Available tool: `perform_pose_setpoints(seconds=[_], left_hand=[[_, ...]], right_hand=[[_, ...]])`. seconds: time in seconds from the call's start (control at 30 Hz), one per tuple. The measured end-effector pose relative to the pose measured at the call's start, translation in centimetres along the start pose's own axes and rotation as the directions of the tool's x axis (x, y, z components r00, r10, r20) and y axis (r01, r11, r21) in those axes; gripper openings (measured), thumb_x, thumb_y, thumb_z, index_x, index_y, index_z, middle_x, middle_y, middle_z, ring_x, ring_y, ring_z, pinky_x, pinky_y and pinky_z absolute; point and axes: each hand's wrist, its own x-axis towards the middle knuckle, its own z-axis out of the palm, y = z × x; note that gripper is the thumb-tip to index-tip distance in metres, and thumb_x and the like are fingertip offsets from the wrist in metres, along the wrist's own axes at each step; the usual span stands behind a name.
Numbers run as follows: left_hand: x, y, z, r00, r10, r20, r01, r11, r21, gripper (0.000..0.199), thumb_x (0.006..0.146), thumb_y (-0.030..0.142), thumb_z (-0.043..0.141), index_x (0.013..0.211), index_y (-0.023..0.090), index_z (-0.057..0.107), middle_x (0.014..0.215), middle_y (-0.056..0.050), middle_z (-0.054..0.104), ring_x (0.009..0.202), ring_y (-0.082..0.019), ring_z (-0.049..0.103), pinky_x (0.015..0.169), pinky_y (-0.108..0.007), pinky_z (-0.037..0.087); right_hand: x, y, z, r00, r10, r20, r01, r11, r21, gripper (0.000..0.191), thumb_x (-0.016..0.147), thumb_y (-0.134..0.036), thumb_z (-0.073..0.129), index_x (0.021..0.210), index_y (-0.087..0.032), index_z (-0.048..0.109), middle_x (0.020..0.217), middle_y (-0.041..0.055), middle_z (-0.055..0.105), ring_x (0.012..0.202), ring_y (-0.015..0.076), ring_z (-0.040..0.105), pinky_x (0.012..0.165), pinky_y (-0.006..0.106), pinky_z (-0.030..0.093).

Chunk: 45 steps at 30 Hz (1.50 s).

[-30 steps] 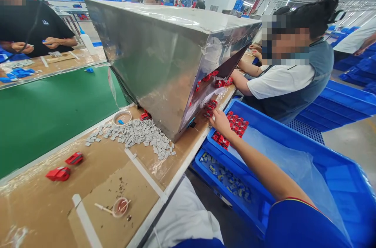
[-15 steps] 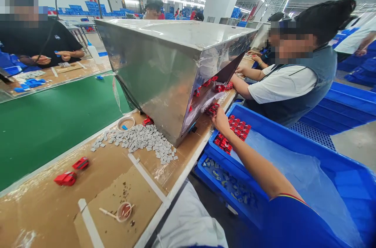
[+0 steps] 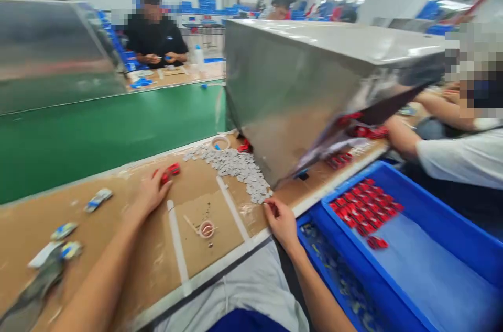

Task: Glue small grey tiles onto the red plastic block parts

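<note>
My left hand (image 3: 152,195) is closed around a red toy car (image 3: 164,177) on the brown tabletop; another red toy car (image 3: 173,168) lies right beside it. My right hand (image 3: 282,222) is at the table's front edge, fingers curled together at the near end of a pile of small flat grey pieces (image 3: 239,168). Whatever its fingertips hold is too small to tell. Between my hands stands a small cup (image 3: 206,229) of reddish-brown stuff with a stick, on a taped-down cardboard sheet (image 3: 192,253).
A large metal hopper (image 3: 298,96) stands behind the pile. At right, a blue crate (image 3: 424,269) holds rows of red toy cars (image 3: 365,206). White-and-blue toy cars (image 3: 99,199) lie at left. A green belt (image 3: 165,117) runs behind the table. Co-workers sit across and at right.
My right hand has left the red cars by the hopper and come to the grey pile. My left hand has entered, onto a red car. The view has swung left.
</note>
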Motion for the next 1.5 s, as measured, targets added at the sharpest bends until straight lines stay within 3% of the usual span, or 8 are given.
perform_pose_setpoints(seconds=[0.2,0.33,0.5,0.57,0.7,0.9,1.3,1.5], left_hand=[[-4.1,-0.4,0.7,0.982,-0.190,0.002,0.182,0.935,-0.304,0.033,0.082,0.036,0.071,0.110,0.017,0.073,0.107,-0.013,0.073,0.103,-0.031,0.065,0.097,-0.045,0.052],[-10.0,1.4,-0.6,0.957,-0.283,0.057,0.263,0.769,-0.582,0.053,0.096,0.063,0.052,0.114,0.016,0.070,0.096,-0.010,0.075,0.075,-0.021,0.067,0.065,-0.031,0.054],[-15.2,5.0,-1.6,0.843,-0.373,0.387,0.362,-0.137,-0.922,0.071,0.084,0.080,0.062,0.110,0.015,0.073,0.099,-0.011,0.076,0.057,-0.011,0.057,0.045,-0.021,0.042],[-16.3,6.0,-1.4,0.842,-0.342,0.418,0.342,-0.260,-0.903,0.067,0.076,0.072,0.079,0.111,0.016,0.076,0.104,-0.011,0.077,0.067,-0.012,0.063,0.055,-0.021,0.051],[-17.9,6.8,-0.4,0.845,-0.348,0.407,0.330,-0.261,-0.907,0.057,0.071,0.043,0.095,0.117,0.019,0.073,0.109,-0.006,0.076,0.082,-0.014,0.073,0.084,-0.027,0.060],[-19.9,7.4,1.7,0.868,-0.310,0.389,0.341,-0.199,-0.919,0.071,0.061,0.048,0.099,0.115,0.024,0.060,0.090,-0.001,0.077,0.062,-0.014,0.073,0.063,-0.025,0.059],[-21.0,7.4,2.3,0.873,-0.328,0.362,0.344,-0.113,-0.932,0.066,0.053,0.051,0.101,0.094,0.021,0.059,0.085,-0.005,0.081,0.066,-0.018,0.075,0.064,-0.025,0.059],[-21.7,7.7,2.2,0.890,-0.269,0.369,0.410,0.116,-0.905,0.047,0.074,0.037,0.091,0.111,0.017,0.071,0.117,-0.016,0.081,0.094,-0.025,0.079,0.083,-0.031,0.063]], right_hand=[[-0.5,1.0,0.3,0.997,0.046,-0.065,-0.045,0.999,0.013,0.041,0.098,-0.057,0.052,0.094,-0.021,0.072,0.067,0.0052,0.068,0.055,0.0219,0.059,0.054,0.033,0.046],[-1.0,1.1,0.2,0.995,0.065,-0.075,-0.069,0.996,-0.047,0.047,0.096,-0.060,0.051,0.094,-0.019,0.073,0.069,0.0075,0.068,0.058,0.0230,0.061,0.057,0.034,0.046],[-1.0,1.2,-0.1,0.992,0.087,-0.087,-0.092,0.994,-0.064,0.049,0.095,-0.061,0.053,0.094,-0.017,0.073,0.075,0.0102,0.071,0.061,0.0230,0.062,0.060,0.036,0.048],[-1.1,0.7,-0.4,0.990,0.119,-0.078,-0.118,0.993,0.014,0.045,0.094,-0.060,0.056,0.095,-0.018,0.072,0.077,0.0101,0.072,0.063,0.0230,0.064,0.062,0.036,0.051],[-1.6,-2.3,-0.2,0.995,0.054,0.084,-0.069,0.981,0.182,0.035,0.094,-0.055,0.060,0.101,-0.021,0.070,0.084,0.0086,0.073,0.069,0.0228,0.067,0.062,0.035,0.055],[-1.1,-8.8,2.5,0.842,-0.293,0.453,0.104,0.912,0.396,0.031,0.099,-0.038,0.064,0.126,-0.024,0.066,0.095,0.0063,0.073,0.073,0.0185,0.065,0.067,0.031,0.056],[0.4,-11.0,5.1,0.850,-0.439,0.291,0.249,0.821,0.514,0.012,0.099,-0.021,0.062,0.092,-0.024,0.071,0.091,0.0061,0.076,0.084,0.0195,0.072,0.075,0.032,0.058],[-0.3,-10.4,6.3,0.966,-0.176,0.189,0.043,0.830,0.556,0.022,0.087,-0.038,0.079,0.075,-0.024,0.068,0.081,0.0054,0.078,0.077,0.0225,0.073,0.073,0.036,0.060]])
